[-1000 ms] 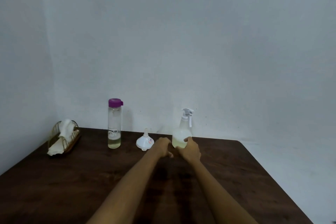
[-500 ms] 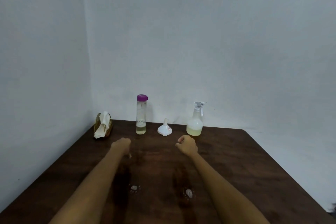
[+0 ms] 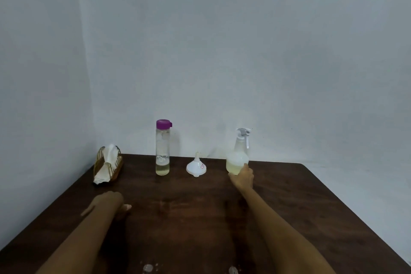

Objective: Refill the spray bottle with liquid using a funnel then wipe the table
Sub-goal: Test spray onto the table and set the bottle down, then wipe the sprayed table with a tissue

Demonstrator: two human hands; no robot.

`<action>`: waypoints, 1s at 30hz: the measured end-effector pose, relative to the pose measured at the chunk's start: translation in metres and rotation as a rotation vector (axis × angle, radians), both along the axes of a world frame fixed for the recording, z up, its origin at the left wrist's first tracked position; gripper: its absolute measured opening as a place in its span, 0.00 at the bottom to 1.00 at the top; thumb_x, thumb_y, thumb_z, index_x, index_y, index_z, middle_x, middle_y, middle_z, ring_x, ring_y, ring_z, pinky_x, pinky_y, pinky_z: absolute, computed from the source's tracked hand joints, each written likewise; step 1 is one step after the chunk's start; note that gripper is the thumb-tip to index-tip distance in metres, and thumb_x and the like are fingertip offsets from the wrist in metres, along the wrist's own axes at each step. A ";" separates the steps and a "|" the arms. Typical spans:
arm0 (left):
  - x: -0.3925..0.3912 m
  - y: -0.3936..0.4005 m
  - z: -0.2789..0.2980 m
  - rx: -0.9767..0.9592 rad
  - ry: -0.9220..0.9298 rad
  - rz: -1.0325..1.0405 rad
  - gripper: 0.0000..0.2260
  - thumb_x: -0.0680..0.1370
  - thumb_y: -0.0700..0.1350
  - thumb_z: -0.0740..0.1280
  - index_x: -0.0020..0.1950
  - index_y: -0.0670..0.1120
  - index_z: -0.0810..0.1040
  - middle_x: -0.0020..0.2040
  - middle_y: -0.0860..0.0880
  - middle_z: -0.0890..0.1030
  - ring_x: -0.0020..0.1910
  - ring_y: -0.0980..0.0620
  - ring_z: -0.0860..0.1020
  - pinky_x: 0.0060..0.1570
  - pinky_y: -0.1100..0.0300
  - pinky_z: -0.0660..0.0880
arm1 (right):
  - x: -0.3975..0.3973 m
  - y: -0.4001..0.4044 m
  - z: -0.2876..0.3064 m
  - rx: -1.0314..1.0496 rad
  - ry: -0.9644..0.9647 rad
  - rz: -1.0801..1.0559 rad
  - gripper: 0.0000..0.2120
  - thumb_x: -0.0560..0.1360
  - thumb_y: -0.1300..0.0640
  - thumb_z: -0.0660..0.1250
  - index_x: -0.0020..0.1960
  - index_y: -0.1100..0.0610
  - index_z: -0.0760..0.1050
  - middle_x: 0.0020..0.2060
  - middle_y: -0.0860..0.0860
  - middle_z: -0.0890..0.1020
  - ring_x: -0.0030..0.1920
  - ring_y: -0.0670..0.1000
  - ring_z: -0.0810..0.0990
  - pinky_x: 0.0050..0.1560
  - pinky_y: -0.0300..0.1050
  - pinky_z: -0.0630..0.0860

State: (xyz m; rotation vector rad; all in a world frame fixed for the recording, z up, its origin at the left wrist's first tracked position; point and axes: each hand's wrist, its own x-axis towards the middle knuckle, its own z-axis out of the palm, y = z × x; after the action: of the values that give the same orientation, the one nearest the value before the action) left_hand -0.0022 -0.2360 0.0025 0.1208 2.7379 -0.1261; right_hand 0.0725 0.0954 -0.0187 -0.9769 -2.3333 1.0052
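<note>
The spray bottle [image 3: 239, 158], clear with a white trigger head and pale yellow liquid in its base, stands at the back of the dark wooden table [image 3: 200, 218]. My right hand [image 3: 242, 177] reaches its lower front, thumb and fingers wrapped round the base. A white funnel [image 3: 196, 165] sits upside down just left of it. Further left stands a tall clear bottle [image 3: 162, 151] with a purple lid and a little yellowish liquid. My left hand [image 3: 109, 203] rests on the table at the near left, holding nothing.
A small wicker basket [image 3: 100, 162] with a white cloth [image 3: 109, 158] in it sits at the back left corner by the wall. Two small white specks [image 3: 148, 268] lie on the near table. The table's right edge slopes off at the right.
My right hand has gone forward from the middle of the table to the spray bottle's base. My left hand stays back on the table at the left. The view has shifted slightly.
</note>
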 end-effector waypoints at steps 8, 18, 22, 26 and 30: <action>-0.044 0.056 -0.006 -0.098 -0.089 0.070 0.37 0.75 0.69 0.53 0.75 0.43 0.62 0.76 0.43 0.62 0.74 0.43 0.62 0.72 0.51 0.63 | -0.063 0.059 -0.016 0.002 0.064 0.039 0.41 0.72 0.54 0.72 0.75 0.62 0.51 0.72 0.63 0.59 0.74 0.63 0.54 0.72 0.54 0.60; -0.055 0.060 -0.005 -0.152 -0.141 0.130 0.40 0.74 0.71 0.52 0.75 0.42 0.61 0.75 0.42 0.64 0.72 0.43 0.66 0.71 0.52 0.66 | -0.083 0.049 -0.034 0.009 0.170 -0.207 0.35 0.68 0.54 0.75 0.68 0.57 0.60 0.65 0.60 0.68 0.66 0.61 0.67 0.58 0.58 0.71; -0.050 0.060 -0.002 -0.129 -0.162 0.183 0.42 0.72 0.73 0.52 0.75 0.44 0.60 0.74 0.44 0.65 0.70 0.44 0.69 0.68 0.53 0.69 | -0.080 0.046 -0.033 0.014 0.149 -0.242 0.34 0.68 0.54 0.75 0.68 0.57 0.60 0.65 0.61 0.68 0.65 0.62 0.67 0.57 0.58 0.72; -0.040 0.055 -0.002 -0.084 -0.133 0.180 0.43 0.71 0.74 0.51 0.75 0.45 0.62 0.74 0.45 0.66 0.70 0.44 0.69 0.66 0.53 0.70 | -0.070 0.034 -0.029 -0.053 0.147 -0.259 0.37 0.69 0.55 0.74 0.71 0.58 0.57 0.67 0.62 0.65 0.67 0.63 0.65 0.59 0.60 0.71; -0.028 0.038 -0.001 0.021 -0.123 0.206 0.47 0.69 0.76 0.51 0.76 0.43 0.61 0.75 0.43 0.63 0.73 0.42 0.66 0.69 0.50 0.68 | -0.056 -0.008 -0.024 0.054 0.308 -0.218 0.29 0.73 0.55 0.70 0.69 0.58 0.62 0.66 0.60 0.69 0.67 0.60 0.67 0.57 0.58 0.73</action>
State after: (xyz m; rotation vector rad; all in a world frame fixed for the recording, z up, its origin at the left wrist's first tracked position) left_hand -0.0298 -0.1978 0.0011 -0.1436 2.6098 -0.0313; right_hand 0.0169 0.0871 -0.0425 -0.9563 -1.9471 0.9267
